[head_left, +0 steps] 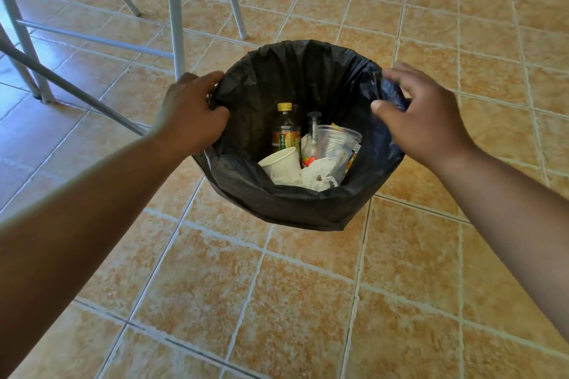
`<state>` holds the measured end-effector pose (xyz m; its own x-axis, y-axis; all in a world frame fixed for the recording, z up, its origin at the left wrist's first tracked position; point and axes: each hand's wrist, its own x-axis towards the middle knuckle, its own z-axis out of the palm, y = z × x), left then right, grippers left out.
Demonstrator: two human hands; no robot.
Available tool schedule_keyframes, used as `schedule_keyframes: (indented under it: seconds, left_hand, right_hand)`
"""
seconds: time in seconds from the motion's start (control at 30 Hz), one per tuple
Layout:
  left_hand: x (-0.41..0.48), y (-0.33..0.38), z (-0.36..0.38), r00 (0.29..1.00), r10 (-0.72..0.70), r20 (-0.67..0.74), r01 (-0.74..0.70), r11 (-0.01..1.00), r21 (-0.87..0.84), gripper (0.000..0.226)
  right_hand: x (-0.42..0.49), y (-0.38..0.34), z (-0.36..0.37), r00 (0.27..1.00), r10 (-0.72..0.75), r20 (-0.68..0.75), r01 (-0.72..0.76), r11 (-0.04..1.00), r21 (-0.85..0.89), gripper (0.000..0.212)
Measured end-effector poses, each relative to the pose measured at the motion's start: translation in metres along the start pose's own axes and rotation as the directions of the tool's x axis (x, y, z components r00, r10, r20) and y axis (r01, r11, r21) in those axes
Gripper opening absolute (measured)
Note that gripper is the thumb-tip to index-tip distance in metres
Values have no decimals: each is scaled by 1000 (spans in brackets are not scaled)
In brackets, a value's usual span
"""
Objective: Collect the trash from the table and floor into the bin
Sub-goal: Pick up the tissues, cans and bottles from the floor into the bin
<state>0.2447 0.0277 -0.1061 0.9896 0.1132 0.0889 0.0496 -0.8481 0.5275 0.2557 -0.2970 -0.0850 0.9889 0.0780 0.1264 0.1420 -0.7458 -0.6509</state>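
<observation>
Orange tiled floor (292,301), grey metal legs (174,9) rear left. Bin (308,215) stands on the tiles, black liner (295,77) folded over its rim. Inside it: tea bottle (285,129), paper cup (281,163), clear cup (334,144), tissue (320,177). Left hand (191,111) curls round the liner edge; right hand (428,114) pinches the opposite edge. Risk: an uneven pull could tear the thin film or slip it inward.

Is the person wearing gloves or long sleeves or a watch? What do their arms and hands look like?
No gloves, and no sleeves in view. The left hand and the right hand are bare. The left forearm and the right forearm are bare too, right out to the picture's edge. No watch, bracelet or ring shows on the sides the camera sees.
</observation>
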Motion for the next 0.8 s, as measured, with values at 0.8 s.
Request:
schedule_keyframes:
  seconds: [0.8]
  left_hand:
    - [-42, 42, -71, 839, -434, 330, 545, 662, -515, 35]
  right_hand:
    - [-11, -42, -61, 857, 454, 244, -514, 789, 337, 24]
